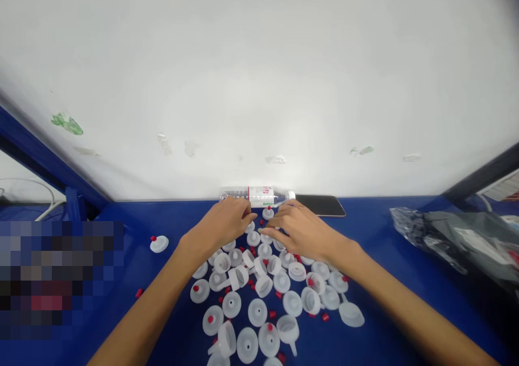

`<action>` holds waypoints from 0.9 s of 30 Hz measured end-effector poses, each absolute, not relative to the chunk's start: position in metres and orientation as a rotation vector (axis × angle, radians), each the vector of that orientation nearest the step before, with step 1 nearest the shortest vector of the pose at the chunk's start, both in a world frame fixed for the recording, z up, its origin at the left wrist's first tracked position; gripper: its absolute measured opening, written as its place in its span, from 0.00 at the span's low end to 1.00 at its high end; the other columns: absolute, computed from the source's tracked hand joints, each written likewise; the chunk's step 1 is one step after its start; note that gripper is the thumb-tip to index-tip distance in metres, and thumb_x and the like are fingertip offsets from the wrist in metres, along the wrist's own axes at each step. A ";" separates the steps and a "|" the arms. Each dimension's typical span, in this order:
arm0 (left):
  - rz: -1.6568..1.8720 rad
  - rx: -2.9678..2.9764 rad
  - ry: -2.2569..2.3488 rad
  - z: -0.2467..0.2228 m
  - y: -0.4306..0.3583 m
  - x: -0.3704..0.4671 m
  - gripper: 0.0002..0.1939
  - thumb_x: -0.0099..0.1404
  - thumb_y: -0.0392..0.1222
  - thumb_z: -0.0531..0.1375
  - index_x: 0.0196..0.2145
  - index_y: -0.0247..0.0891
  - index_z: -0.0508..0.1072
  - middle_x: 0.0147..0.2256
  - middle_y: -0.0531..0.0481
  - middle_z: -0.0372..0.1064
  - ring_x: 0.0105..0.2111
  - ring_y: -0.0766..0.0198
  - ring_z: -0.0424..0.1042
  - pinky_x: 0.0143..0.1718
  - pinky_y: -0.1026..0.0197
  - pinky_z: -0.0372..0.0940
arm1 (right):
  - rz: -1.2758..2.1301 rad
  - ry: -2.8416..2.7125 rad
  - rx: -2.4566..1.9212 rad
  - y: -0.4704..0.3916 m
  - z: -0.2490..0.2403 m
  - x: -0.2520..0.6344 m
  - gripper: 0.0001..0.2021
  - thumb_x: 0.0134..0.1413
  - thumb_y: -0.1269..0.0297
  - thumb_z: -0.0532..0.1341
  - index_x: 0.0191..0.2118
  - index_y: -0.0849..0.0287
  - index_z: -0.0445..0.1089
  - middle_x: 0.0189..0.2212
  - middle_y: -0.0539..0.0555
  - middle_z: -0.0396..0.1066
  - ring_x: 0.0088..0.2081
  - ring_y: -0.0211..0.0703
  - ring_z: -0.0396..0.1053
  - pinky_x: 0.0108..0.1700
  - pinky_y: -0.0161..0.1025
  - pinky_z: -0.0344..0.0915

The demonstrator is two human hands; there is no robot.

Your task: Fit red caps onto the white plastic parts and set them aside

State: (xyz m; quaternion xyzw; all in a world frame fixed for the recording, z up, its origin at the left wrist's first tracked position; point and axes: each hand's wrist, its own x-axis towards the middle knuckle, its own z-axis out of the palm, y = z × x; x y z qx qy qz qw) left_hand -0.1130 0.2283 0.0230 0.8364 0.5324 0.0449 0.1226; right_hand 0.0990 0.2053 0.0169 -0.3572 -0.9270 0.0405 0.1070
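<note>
My left hand (233, 218) is at the far end of a pile of white round plastic caps with thin spouts. Its fingers are curled in, with a white spout cap (250, 227) just below the fingertips; what they hold, if anything, is hidden. Across from it, my right hand (299, 228) hovers low over the pile, thumb and fingers apart. Between the hands stands a white spout cap (267, 213) with a small red tip (269, 208). Many more spout caps (257, 312) lie towards me, some upright, some tipped over. Loose red tips (272, 314) are scattered among them.
A clear labelled bottle (259, 194) lies along the white wall (259, 85), beside a dark phone (324, 205). One red-tipped cap (159, 244) sits apart on the blue table (133, 220). Plastic bags (458, 241) are at the right; a blurred patch covers the left.
</note>
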 end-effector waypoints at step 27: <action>-0.391 1.932 1.951 0.065 0.224 -0.187 0.22 0.53 0.44 0.64 0.47 0.40 0.77 0.46 0.37 0.77 0.40 0.49 0.77 0.33 0.57 0.66 | 0.023 -2.677 -1.183 0.233 -0.006 0.100 0.20 0.51 0.88 0.53 0.36 0.61 0.77 0.35 0.57 0.76 0.39 0.48 0.72 0.40 0.42 0.56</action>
